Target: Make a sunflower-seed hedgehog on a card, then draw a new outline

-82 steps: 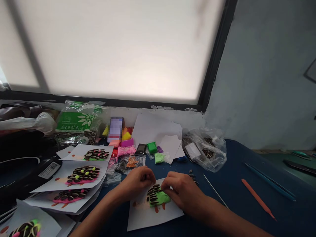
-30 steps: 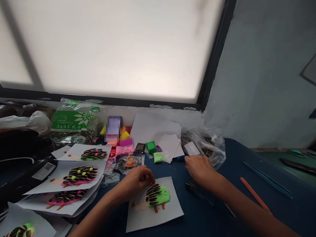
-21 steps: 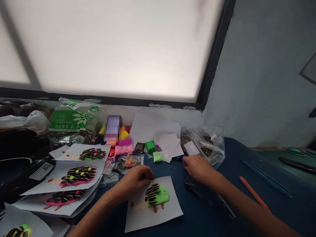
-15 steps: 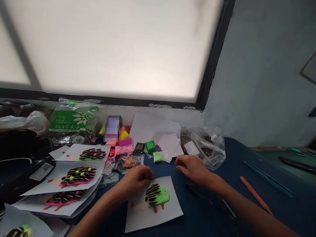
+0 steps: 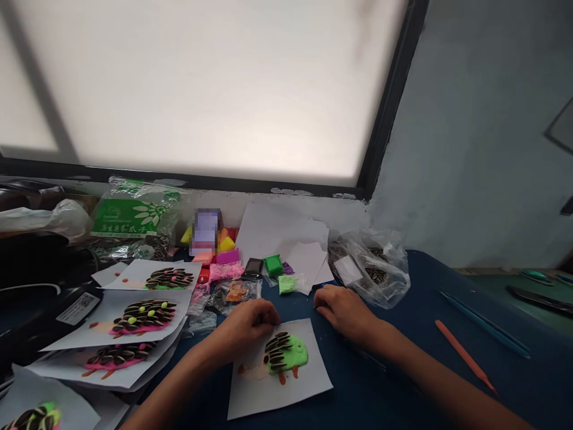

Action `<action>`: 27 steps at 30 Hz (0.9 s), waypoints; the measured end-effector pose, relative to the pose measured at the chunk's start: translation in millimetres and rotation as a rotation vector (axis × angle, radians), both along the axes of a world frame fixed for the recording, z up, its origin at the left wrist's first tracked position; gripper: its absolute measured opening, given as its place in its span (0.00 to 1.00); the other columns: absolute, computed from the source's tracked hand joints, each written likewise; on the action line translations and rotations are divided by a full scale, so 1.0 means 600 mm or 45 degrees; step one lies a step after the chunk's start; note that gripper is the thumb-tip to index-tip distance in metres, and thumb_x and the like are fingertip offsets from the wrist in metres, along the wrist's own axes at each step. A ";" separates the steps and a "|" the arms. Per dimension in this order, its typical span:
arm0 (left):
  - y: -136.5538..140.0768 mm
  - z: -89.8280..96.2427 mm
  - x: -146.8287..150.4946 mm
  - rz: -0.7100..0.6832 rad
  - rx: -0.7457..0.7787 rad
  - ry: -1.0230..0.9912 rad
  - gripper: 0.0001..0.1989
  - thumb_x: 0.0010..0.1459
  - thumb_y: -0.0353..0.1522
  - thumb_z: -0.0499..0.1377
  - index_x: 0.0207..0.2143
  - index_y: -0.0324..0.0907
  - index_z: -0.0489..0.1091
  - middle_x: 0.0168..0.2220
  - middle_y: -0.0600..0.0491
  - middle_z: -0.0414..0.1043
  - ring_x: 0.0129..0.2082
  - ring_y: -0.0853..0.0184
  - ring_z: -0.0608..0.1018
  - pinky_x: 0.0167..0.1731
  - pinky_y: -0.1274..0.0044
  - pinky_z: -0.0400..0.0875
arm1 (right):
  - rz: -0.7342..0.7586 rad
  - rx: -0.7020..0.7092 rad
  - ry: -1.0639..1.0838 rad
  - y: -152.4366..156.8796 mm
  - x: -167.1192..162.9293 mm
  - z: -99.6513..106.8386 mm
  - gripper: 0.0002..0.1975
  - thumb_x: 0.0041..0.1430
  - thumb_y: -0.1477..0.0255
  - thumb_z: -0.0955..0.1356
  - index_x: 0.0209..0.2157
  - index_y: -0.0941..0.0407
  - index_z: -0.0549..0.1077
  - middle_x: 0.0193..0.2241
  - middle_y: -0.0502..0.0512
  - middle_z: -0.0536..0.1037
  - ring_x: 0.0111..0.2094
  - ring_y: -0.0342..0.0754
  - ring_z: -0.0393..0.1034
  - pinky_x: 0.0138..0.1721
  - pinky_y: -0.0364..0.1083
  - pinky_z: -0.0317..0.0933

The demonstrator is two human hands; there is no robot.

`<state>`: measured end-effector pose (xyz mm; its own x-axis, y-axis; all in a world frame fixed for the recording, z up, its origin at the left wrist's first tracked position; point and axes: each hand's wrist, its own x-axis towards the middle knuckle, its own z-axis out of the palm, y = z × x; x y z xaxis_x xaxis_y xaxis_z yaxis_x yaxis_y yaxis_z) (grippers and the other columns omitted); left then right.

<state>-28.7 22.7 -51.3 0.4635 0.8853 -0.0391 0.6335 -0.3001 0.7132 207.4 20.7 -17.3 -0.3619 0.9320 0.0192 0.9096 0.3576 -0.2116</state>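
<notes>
A white paper card [image 5: 308, 397] lies on the blue table, bearing a hedgehog shape of green clay [image 5: 296, 352]. Rows of striped sunflower seeds [image 5: 278, 352] stand on the clay's left part, and small brown clay feet show below it. My left hand [image 5: 253, 322] is closed at the card's upper left corner, its curled fingers on the paper edge. To the right, beyond the card, my right hand [image 5: 342, 307] is closed low over the table. Its fingertips are partly hidden; a small dark thing shows by them, too unclear to name.
Finished seed-and-clay cards [image 5: 107, 319] are stacked at left. Colourful clay packets [image 5: 226, 272] and blank paper [image 5: 277, 230] lie at the back. A clear bag of seeds [image 5: 378, 272] stands behind my right hand. An orange tool [image 5: 463, 355] and a blue stick [image 5: 483, 325] lie at right.
My right hand has shifted slightly left and toward me. The blurred dark and metallic thing under my right forearm no longer shows there. My left hand and the card have hardly moved.
</notes>
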 end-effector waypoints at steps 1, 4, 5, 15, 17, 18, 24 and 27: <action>-0.001 0.000 0.000 -0.001 0.003 -0.003 0.12 0.50 0.30 0.53 0.35 0.42 0.74 0.30 0.54 0.71 0.29 0.68 0.70 0.27 0.79 0.61 | 0.004 0.000 -0.006 -0.001 -0.001 -0.001 0.07 0.58 0.79 0.65 0.33 0.57 0.74 0.36 0.56 0.77 0.36 0.48 0.71 0.35 0.43 0.59; -0.002 -0.001 -0.001 0.002 0.008 -0.014 0.11 0.50 0.30 0.53 0.34 0.42 0.74 0.30 0.54 0.71 0.28 0.68 0.70 0.26 0.79 0.61 | 0.022 0.011 -0.014 -0.001 0.000 -0.005 0.07 0.58 0.80 0.64 0.34 0.57 0.73 0.36 0.55 0.76 0.34 0.47 0.70 0.33 0.43 0.58; -0.002 -0.002 -0.001 0.003 0.008 -0.015 0.11 0.50 0.30 0.53 0.34 0.42 0.74 0.30 0.54 0.71 0.28 0.68 0.70 0.26 0.79 0.61 | 0.026 0.018 -0.013 -0.001 0.000 -0.006 0.07 0.58 0.80 0.64 0.34 0.57 0.73 0.36 0.55 0.76 0.34 0.47 0.70 0.33 0.43 0.58; -0.001 -0.001 -0.001 -0.017 0.004 -0.020 0.12 0.50 0.30 0.53 0.34 0.42 0.74 0.30 0.54 0.71 0.28 0.67 0.70 0.27 0.79 0.61 | 0.209 -0.045 0.343 -0.032 -0.021 0.020 0.10 0.58 0.82 0.64 0.35 0.57 0.75 0.36 0.53 0.77 0.34 0.44 0.70 0.34 0.40 0.60; -0.002 0.000 0.001 -0.016 0.001 -0.033 0.12 0.49 0.30 0.53 0.34 0.41 0.74 0.29 0.54 0.70 0.28 0.68 0.70 0.26 0.79 0.60 | 0.238 -0.075 0.389 -0.041 -0.028 0.021 0.10 0.56 0.83 0.65 0.34 0.57 0.77 0.34 0.52 0.78 0.33 0.43 0.70 0.33 0.40 0.61; -0.002 0.000 0.001 -0.013 -0.001 -0.040 0.12 0.49 0.30 0.53 0.34 0.41 0.74 0.28 0.55 0.70 0.27 0.68 0.69 0.26 0.79 0.60 | 0.236 -0.080 0.392 -0.044 -0.031 0.020 0.10 0.55 0.83 0.66 0.34 0.57 0.78 0.33 0.52 0.78 0.32 0.43 0.70 0.33 0.40 0.61; -0.002 -0.002 0.001 -0.012 -0.005 -0.042 0.12 0.49 0.31 0.53 0.34 0.41 0.74 0.28 0.55 0.70 0.27 0.68 0.69 0.25 0.79 0.60 | 0.185 -0.090 0.421 -0.049 -0.039 0.004 0.10 0.55 0.82 0.67 0.34 0.57 0.79 0.33 0.53 0.79 0.34 0.45 0.72 0.33 0.40 0.61; -0.001 -0.004 0.000 -0.010 0.011 -0.040 0.12 0.49 0.31 0.53 0.34 0.41 0.74 0.29 0.54 0.71 0.27 0.68 0.69 0.26 0.79 0.60 | 0.187 -0.083 0.430 -0.051 -0.042 -0.001 0.11 0.55 0.82 0.67 0.35 0.57 0.80 0.33 0.53 0.79 0.34 0.45 0.72 0.33 0.40 0.62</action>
